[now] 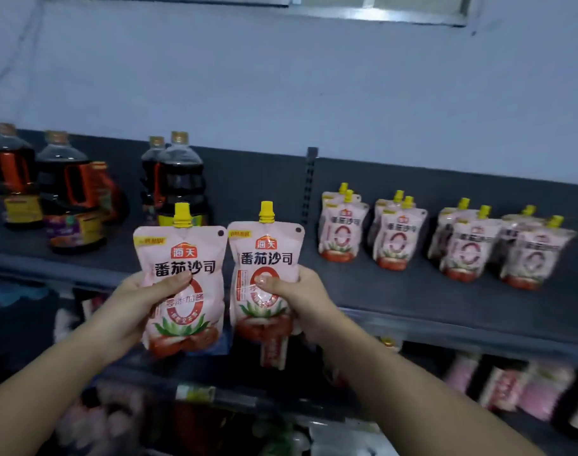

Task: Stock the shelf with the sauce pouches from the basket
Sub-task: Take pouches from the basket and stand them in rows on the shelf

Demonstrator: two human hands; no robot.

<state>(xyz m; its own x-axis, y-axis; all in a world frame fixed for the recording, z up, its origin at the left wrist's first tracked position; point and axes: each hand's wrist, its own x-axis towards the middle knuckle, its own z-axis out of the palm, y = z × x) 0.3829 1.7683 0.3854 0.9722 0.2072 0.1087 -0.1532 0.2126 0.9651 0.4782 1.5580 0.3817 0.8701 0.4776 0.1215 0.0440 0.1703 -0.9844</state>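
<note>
two pink sauce pouches with yellow caps, held upright and side by side in front of the dark grey shelf (396, 291). left hand (139, 311) clasped around the lower half of the left pouch (182, 278), thumb pressed across the front just under the big printed characters, fingers hidden behind. right hand (301, 301) gripping the right pouch (264, 268) from its right edge, thumb laid over the red ring on the front. pouch edges nearly touching near the top corners. further back on the same shelf board, to the right of a slotted upright post (311, 179), four short rows of matching pouches (445, 235) standing upright, two deep in each row, slightly blurred toward the far right. to the left, behind the held pouches, dark sauce bottles (67, 192) with orange handles and gold caps, standing in a loose group. pale wall (281, 93) above the shelf. below, a lower shelf level with blurred pink and red packets (518, 386), too soft to make out. basket out of view.
</note>
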